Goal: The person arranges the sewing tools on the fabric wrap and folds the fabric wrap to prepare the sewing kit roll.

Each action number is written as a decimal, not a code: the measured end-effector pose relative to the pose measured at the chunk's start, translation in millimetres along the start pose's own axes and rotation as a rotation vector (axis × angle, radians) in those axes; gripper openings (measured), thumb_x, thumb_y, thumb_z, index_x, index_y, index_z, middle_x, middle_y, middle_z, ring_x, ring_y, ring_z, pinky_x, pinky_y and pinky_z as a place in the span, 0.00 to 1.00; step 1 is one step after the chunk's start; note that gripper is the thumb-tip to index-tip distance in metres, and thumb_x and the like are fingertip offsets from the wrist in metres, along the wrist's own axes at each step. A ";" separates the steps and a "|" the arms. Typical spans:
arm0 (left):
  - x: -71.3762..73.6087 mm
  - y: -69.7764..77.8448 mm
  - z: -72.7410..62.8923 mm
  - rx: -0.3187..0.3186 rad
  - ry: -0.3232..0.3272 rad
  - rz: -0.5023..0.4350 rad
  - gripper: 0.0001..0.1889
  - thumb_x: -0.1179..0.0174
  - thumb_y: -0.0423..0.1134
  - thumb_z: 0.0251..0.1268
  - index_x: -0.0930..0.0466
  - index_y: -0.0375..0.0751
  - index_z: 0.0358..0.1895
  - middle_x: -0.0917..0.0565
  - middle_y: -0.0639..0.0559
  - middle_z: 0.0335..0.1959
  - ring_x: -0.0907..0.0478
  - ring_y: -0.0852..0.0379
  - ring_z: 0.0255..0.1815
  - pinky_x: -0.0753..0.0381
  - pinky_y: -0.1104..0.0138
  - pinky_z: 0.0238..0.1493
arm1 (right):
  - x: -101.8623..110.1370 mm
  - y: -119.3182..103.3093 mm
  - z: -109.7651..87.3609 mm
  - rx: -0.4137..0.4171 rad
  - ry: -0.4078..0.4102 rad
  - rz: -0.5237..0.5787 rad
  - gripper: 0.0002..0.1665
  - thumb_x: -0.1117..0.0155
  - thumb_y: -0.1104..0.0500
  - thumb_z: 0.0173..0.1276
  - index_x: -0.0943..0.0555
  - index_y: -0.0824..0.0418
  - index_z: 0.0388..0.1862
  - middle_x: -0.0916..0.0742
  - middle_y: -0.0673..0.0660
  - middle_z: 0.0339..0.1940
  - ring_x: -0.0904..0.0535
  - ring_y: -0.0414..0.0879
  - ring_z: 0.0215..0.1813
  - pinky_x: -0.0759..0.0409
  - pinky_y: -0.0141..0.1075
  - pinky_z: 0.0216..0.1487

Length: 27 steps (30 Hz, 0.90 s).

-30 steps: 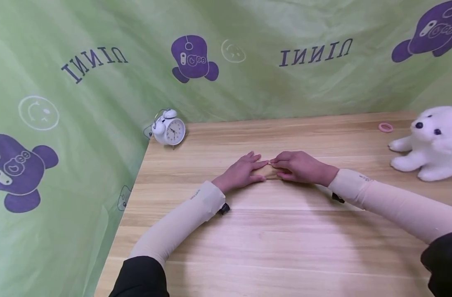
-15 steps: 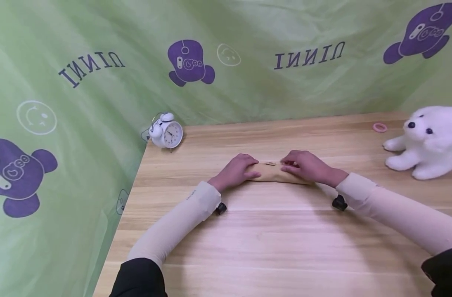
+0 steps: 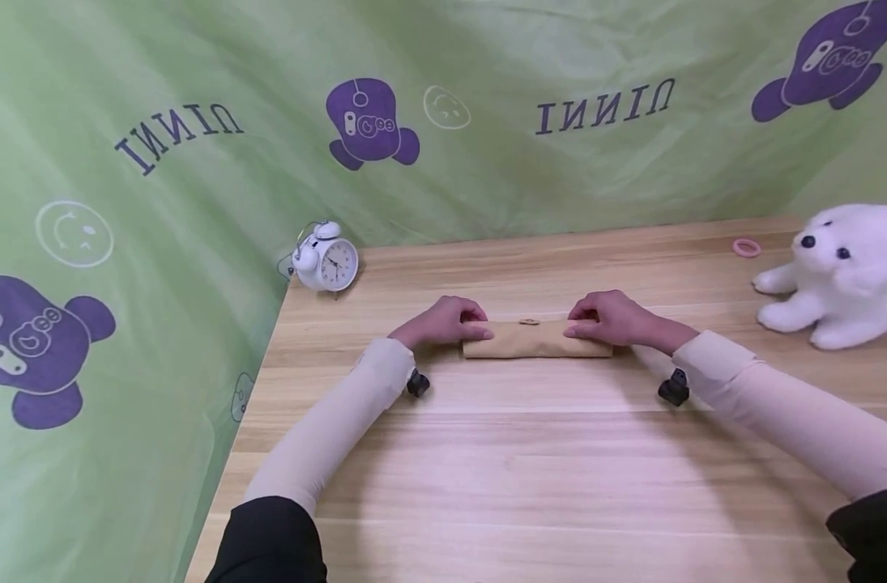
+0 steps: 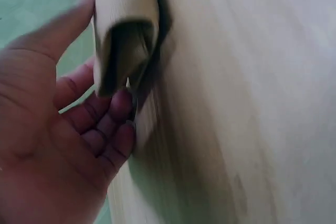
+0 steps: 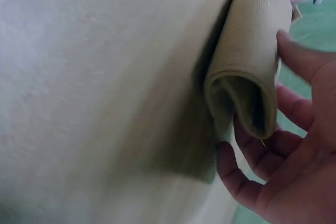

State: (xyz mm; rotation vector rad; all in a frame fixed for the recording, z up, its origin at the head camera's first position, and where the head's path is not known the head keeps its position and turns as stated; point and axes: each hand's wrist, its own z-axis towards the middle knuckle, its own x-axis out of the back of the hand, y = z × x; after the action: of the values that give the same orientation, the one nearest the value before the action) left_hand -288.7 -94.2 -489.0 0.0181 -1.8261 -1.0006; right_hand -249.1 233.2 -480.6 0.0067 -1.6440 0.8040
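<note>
A tan fabric roll [image 3: 529, 343], folded into a long flat bundle, lies crosswise between both hands at mid-table. A small brown toggle [image 3: 529, 321] shows on its far edge. My left hand [image 3: 443, 321] holds its left end, thumb on the near face and fingers behind and below. At the right end my right hand [image 3: 612, 318] pinches it the same way. The left wrist view looks into the hollow, layered end of the roll [image 4: 126, 3]; the right wrist view shows the opposite open end [image 5: 252, 40]. Some fingertips are hidden behind the cloth.
A white alarm clock [image 3: 337, 265] stands at the table's back left corner. On the right sits a white plush dog [image 3: 855, 279], with a pink ring [image 3: 746, 248] behind it to the left. A green printed curtain [image 3: 487, 186] hangs along the back and left.
My hands, together at the toggle one second ago, have slid apart to the two ends of the fabric roll. More of the roll now shows between them.
</note>
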 end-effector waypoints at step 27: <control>13.7 -35.6 -16.6 0.002 -0.026 -0.064 0.08 0.33 0.49 0.65 0.12 0.50 0.38 0.14 0.57 0.33 0.27 0.62 0.33 0.27 0.71 0.37 | 3.7 36.7 -14.4 -0.072 -0.033 0.142 0.07 0.29 0.57 0.67 0.12 0.60 0.37 0.11 0.50 0.30 0.27 0.38 0.30 0.29 0.30 0.36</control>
State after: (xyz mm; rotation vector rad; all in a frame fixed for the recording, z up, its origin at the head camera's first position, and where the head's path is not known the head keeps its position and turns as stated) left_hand -297.1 -133.7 -498.9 0.0650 -1.8596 -1.0482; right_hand -253.3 269.7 -495.1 -0.1496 -1.7181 0.8553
